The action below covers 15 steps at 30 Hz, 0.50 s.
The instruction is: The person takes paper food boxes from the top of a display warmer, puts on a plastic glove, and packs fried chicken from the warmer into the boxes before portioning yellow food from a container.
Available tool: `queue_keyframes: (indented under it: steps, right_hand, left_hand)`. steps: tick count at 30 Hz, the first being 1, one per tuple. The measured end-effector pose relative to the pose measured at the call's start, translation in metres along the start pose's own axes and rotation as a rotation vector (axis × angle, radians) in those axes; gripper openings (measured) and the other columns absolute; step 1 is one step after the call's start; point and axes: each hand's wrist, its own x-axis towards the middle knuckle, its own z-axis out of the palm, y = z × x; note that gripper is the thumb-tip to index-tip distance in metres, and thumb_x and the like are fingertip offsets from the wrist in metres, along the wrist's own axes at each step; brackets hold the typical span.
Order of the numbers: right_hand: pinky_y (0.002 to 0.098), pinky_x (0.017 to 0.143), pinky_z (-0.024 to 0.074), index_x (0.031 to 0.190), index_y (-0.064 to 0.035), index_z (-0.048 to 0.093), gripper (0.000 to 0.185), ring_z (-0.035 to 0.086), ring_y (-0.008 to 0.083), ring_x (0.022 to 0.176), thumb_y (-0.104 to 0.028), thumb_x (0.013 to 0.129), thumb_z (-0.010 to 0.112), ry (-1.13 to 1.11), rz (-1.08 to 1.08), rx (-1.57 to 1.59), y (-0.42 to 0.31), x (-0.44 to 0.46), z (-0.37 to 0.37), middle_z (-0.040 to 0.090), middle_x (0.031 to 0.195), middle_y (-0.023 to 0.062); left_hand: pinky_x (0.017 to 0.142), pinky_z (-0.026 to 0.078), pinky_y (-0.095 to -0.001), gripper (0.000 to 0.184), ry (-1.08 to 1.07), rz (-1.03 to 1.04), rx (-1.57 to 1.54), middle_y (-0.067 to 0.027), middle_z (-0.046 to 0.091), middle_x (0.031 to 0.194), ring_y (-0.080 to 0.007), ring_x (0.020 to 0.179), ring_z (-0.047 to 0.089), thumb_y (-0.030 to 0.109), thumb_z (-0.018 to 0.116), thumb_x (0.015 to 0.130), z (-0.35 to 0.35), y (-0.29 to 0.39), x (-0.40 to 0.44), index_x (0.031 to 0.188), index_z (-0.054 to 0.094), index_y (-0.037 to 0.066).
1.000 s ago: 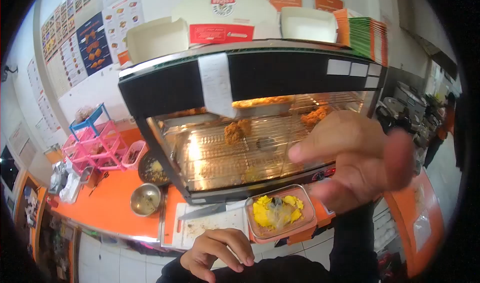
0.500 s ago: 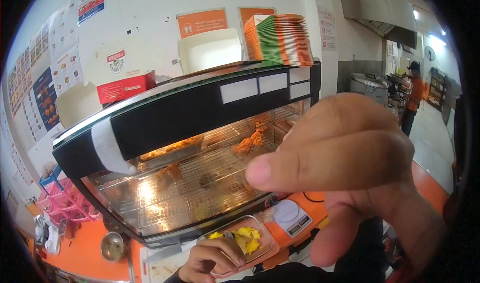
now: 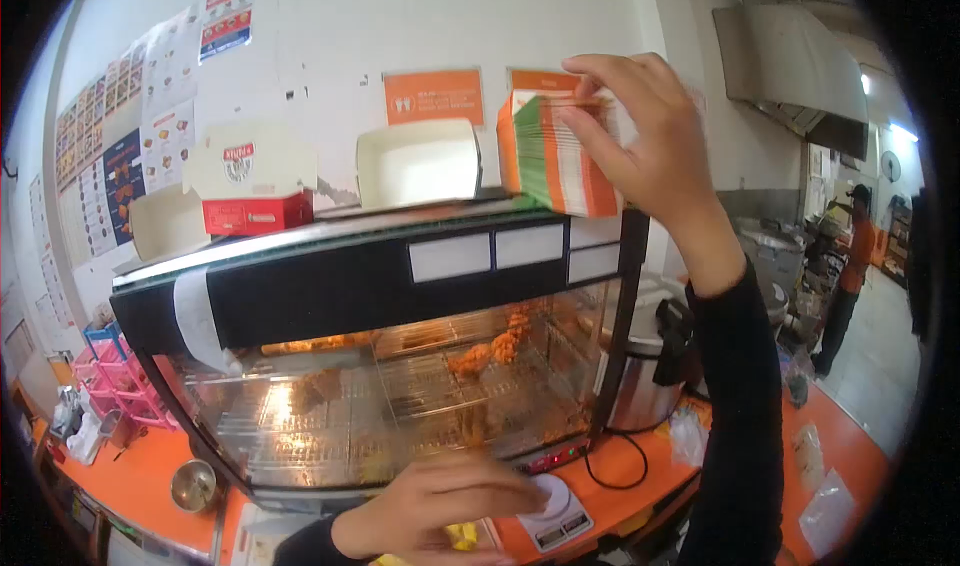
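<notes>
My right hand (image 3: 645,131) is raised to a stack of orange, white and green paper sleeves (image 3: 560,166) on top of the glass display warmer. Its fingers curl over the upper edge of the stack with the thumb on the near face, pinching at the top sleeve. Low in the view, my left hand (image 3: 440,506) is stretched out flat, slightly blurred, and nothing shows in it. Beneath it, a tray with yellow food (image 3: 462,538) is mostly covered by the hand. A white kitchen scale (image 3: 555,519) sits just right of those fingers.
Fried pieces (image 3: 490,351) lie on racks inside the display warmer (image 3: 300,311). Along its top stand a red box (image 3: 257,214) and an open white box (image 3: 418,163). A metal bowl (image 3: 193,486) is at left; a co-worker (image 3: 850,271) stands far right.
My right hand has gone from close before the camera up to the sleeve stack. My left hand has flattened out over the yellow food. The view has shifted, showing more counter at right.
</notes>
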Motion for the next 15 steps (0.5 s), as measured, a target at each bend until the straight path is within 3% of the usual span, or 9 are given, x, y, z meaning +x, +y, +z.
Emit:
queue_keyframes:
  steps: [2,3,6,8,9,12,15]
  right_hand:
    - [0.0333,0.077,0.0474,0.11,-0.0118,0.061,0.035,0.059,0.0217,0.092,-0.036,0.084,0.062,0.024,-0.045,-0.225,0.044,0.009,0.035,0.065,0.084,0.0082]
    - [0.0339,0.076,0.0471,0.111,-0.0127,0.06,0.038,0.057,0.0212,0.096,-0.04,0.085,0.059,0.024,-0.06,-0.334,0.061,0.008,0.05,0.065,0.083,0.0083]
    - [0.0353,0.078,0.0475,0.106,-0.0098,0.063,0.046,0.06,0.0234,0.093,-0.05,0.085,0.057,-0.324,0.245,-0.233,0.089,0.006,0.073,0.066,0.087,0.01]
    - [0.0356,0.078,0.0477,0.102,-0.0085,0.065,0.051,0.061,0.0252,0.092,-0.055,0.083,0.056,-0.588,0.461,0.111,0.097,0.012,0.071,0.066,0.09,0.0117]
    - [0.0358,0.078,0.0478,0.1,-0.0078,0.066,0.053,0.062,0.0261,0.091,-0.057,0.083,0.055,-0.717,0.568,0.29,0.1,0.014,0.071,0.066,0.092,0.0125]
    - [0.033,0.084,0.046,0.111,-0.0111,0.064,0.052,0.058,0.0223,0.097,-0.054,0.085,0.054,-0.785,0.658,0.458,0.116,0.011,0.082,0.064,0.106,0.0127]
    - [0.0335,0.083,0.0465,0.117,-0.0121,0.062,0.053,0.06,0.0227,0.096,-0.055,0.087,0.05,-0.71,0.729,0.512,0.119,0.012,0.086,0.063,0.109,0.0121]
  left_hand:
    - [0.064,0.049,-0.0385,0.036,0.023,0.171,0.356,-0.0153,0.059,0.093,-0.0305,0.075,0.059,0.033,0.061,0.084,-0.008,-0.004,0.046,0.104,0.059,0.003]
    - [0.07,0.049,-0.0377,0.045,0.004,0.157,0.51,-0.0153,0.058,0.1,-0.0302,0.084,0.059,0.032,0.064,0.082,-0.016,-0.005,0.066,0.115,0.054,0.003]
    - [0.089,0.046,-0.0386,0.067,0.08,0.07,0.817,-0.0188,0.052,0.122,-0.0332,0.109,0.053,0.026,0.068,0.079,-0.031,-0.026,0.124,0.135,0.038,0.004]
    - [0.092,0.045,-0.0404,0.075,0.224,0.137,0.997,-0.0216,0.042,0.134,-0.0356,0.117,0.049,0.029,0.066,0.08,-0.048,-0.061,0.161,0.14,0.028,0.002]
    - [0.095,0.043,-0.0411,0.075,0.267,0.138,1.024,-0.0221,0.038,0.137,-0.0363,0.12,0.046,0.032,0.063,0.082,-0.057,-0.079,0.178,0.141,0.027,0.001]
    - [0.101,0.038,-0.0418,0.077,0.309,0.136,1.054,-0.0231,0.03,0.142,-0.0366,0.128,0.038,0.041,0.057,0.086,-0.077,-0.115,0.212,0.142,0.023,0.0]
    - [0.105,0.034,-0.0422,0.079,0.218,0.061,1.034,-0.0244,0.029,0.143,-0.0362,0.131,0.034,0.047,0.053,0.088,-0.08,-0.127,0.23,0.143,0.02,0.0]
